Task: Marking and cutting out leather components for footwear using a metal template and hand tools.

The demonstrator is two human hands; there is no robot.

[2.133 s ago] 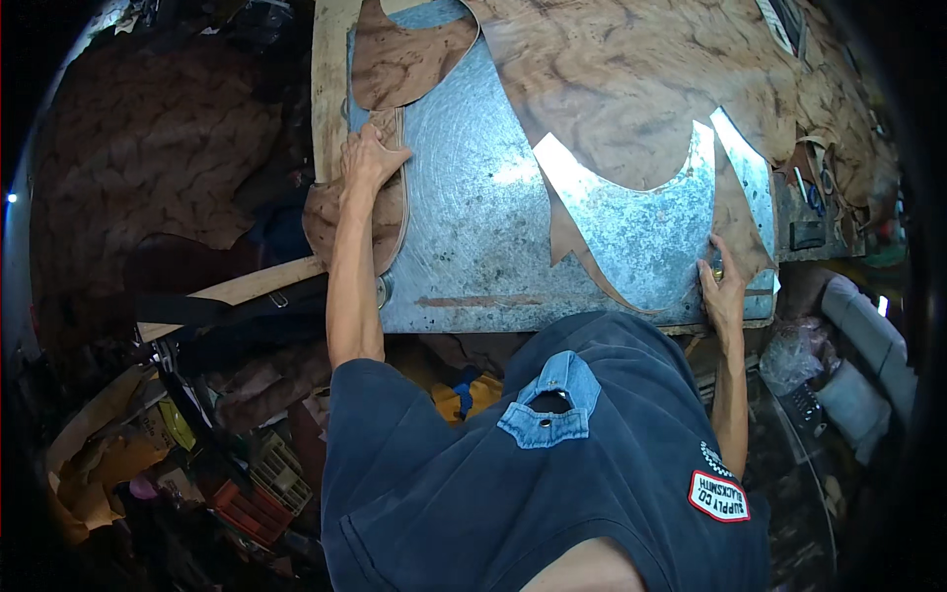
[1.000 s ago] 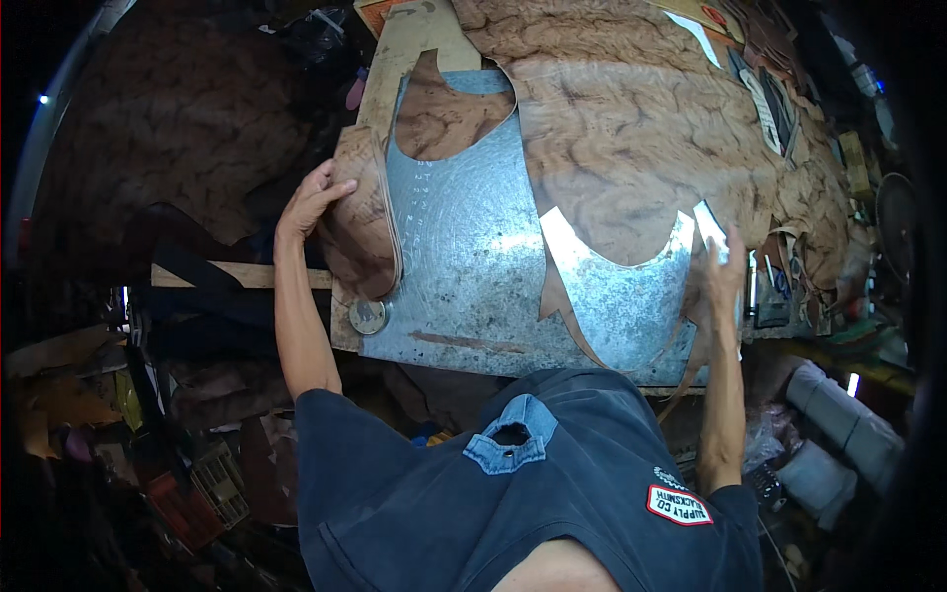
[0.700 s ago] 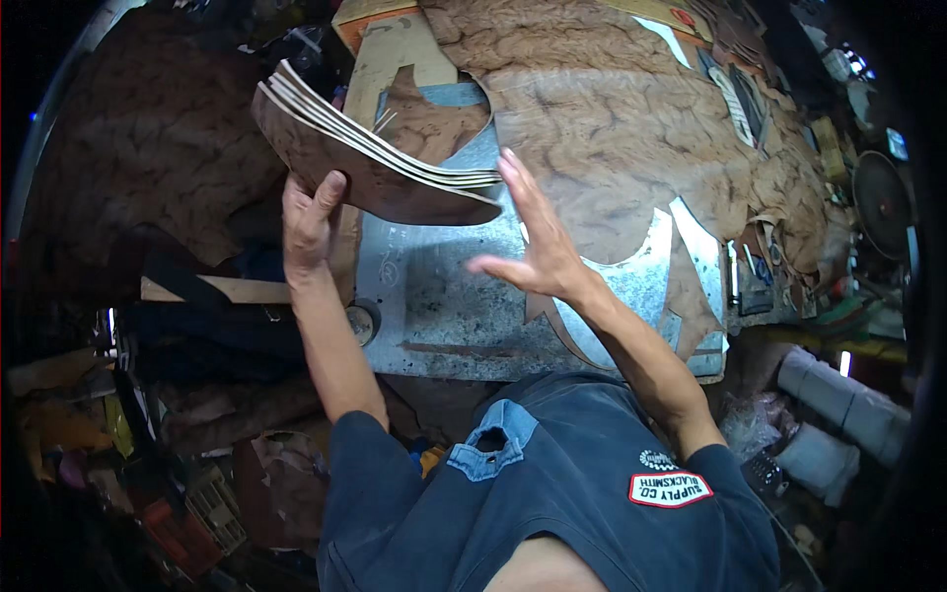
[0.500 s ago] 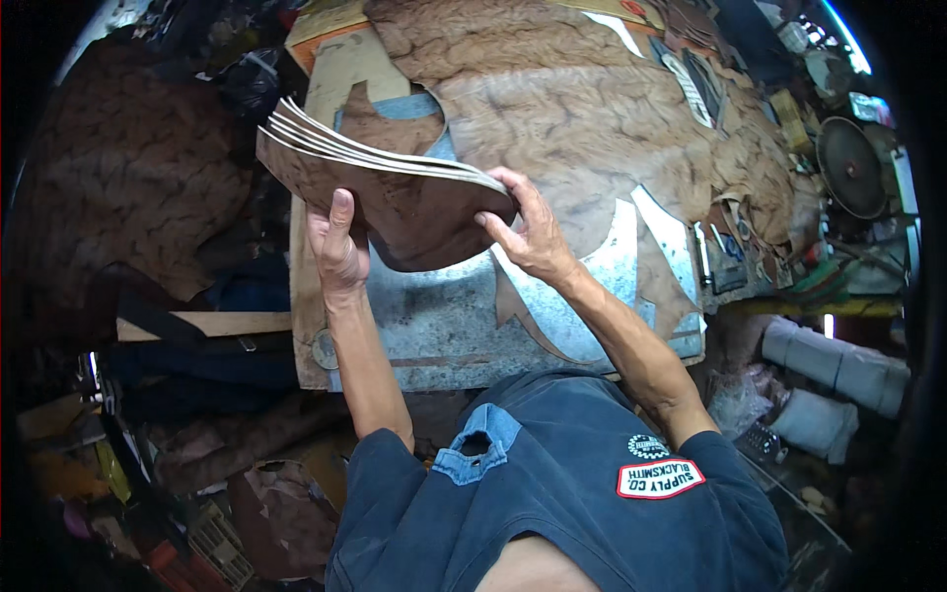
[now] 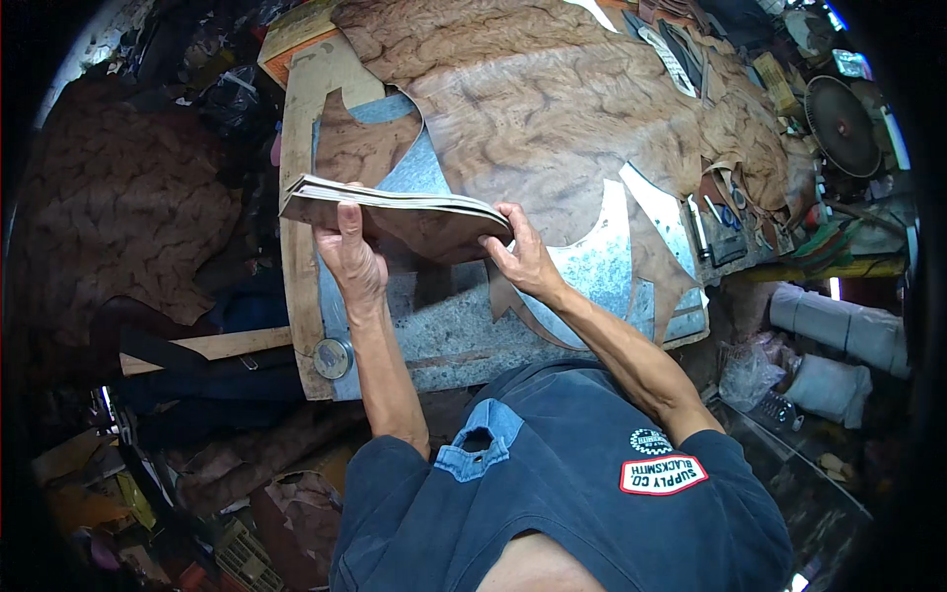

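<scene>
Your left hand point(image 5: 350, 259) is up off the worktop point(image 5: 454, 335), fingers wrapped over the near edge of a stack of thin brown sheets point(image 5: 395, 212), thumb underneath, pinching the stack roughly at its middle. Your right hand point(image 5: 521, 259) has the stack's other end, fingertips curled on the rounded right corner, thumb tucked below. So both hands are closed on the same stack, one at each end, and it sits nearly flat between them, its layered pale edges facing you.

Straight below your hands lies a grey metal sheet point(image 5: 449, 321), dull and speckled, covering the near part of the worktop. Just beyond your right hand spreads a large brown hide point(image 5: 552, 118) with a wavy grain, draped over the far side of the metal; pointed cut-outs along its near edge show bare metal beside your right wrist. Beyond your left hand there's a smaller brown piece point(image 5: 355, 148) lying on the metal. Down by your left forearm, at the near left corner of the worktop, sits a small round metal tin point(image 5: 332, 358). Off to the left of your left hand, well apart, hangs another dark brown hide point(image 5: 118, 217). Far out past your right hand, a round saw blade point(image 5: 840, 126) rests among clutter.
</scene>
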